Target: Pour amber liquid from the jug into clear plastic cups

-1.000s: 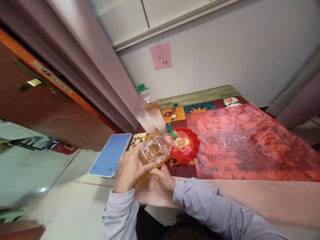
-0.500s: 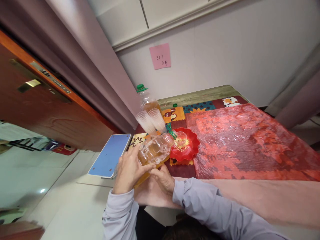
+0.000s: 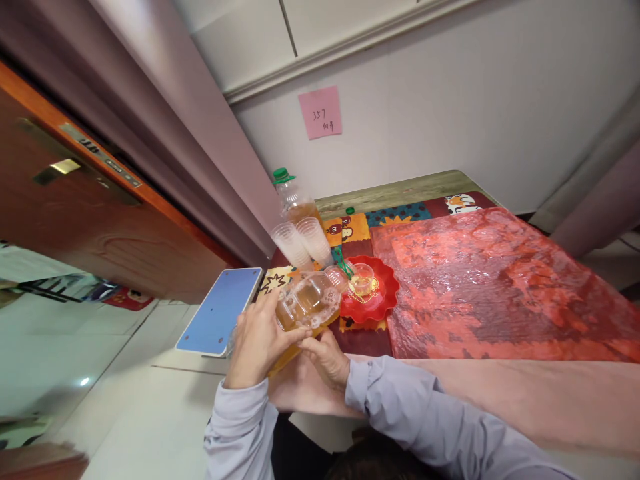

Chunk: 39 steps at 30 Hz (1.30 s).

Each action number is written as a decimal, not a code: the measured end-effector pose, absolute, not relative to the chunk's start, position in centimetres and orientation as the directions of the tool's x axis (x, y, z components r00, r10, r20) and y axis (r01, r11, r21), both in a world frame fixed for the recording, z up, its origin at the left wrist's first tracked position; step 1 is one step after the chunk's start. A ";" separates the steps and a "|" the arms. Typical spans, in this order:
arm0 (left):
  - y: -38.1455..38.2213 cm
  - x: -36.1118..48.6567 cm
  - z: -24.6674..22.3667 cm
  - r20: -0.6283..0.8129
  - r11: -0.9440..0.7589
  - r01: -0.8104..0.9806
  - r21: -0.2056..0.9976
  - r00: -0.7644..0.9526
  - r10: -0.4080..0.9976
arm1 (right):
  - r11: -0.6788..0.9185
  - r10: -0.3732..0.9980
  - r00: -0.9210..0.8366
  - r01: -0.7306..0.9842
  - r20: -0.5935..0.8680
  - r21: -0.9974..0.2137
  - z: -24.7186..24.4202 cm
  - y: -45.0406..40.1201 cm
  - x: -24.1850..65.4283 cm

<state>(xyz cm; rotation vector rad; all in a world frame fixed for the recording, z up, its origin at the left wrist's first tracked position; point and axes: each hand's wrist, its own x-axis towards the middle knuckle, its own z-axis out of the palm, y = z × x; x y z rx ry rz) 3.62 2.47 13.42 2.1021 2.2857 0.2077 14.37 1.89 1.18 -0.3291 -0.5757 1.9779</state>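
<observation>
Both my hands grip a large clear plastic bottle (image 3: 311, 301) of amber liquid, tipped with its neck to the right. My left hand (image 3: 260, 339) wraps the bottle's upper left side near its base. Lower down, my right hand (image 3: 327, 357) holds the underside, its fingers partly hidden. The bottle's mouth is at a small clear plastic cup (image 3: 364, 280), which has yellowish liquid in it. That cup stands in a red scalloped dish (image 3: 385, 297). A green carry loop (image 3: 343, 262) hangs around the bottle's neck.
Two stacks of clear cups (image 3: 311, 239) stand behind the held bottle. A second bottle (image 3: 296, 200) with a green cap is by the wall. A loose green cap (image 3: 350, 211) lies on the patterned tablecloth (image 3: 397, 215). A blue stool (image 3: 220, 312) is at the left.
My hands and the tilted bottle stay almost in place. Bubbles and liquid inside the bottle have shifted, and the liquid in the cup looks slightly more yellow.
</observation>
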 end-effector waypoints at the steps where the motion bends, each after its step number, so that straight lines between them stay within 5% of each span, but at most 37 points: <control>1: 2.5 3.7 13.5 0.062 0.084 0.989 0.119 -0.092 0.994 | -0.378 0.891 -0.454 -0.763 0.019 -0.524 1.1 1.9 14.4; 39: 2.6 3.5 13.2 0.101 0.060 0.989 0.137 -0.074 0.992 | -0.379 0.897 -0.442 -0.766 -0.003 -0.520 1.5 1.8 14.5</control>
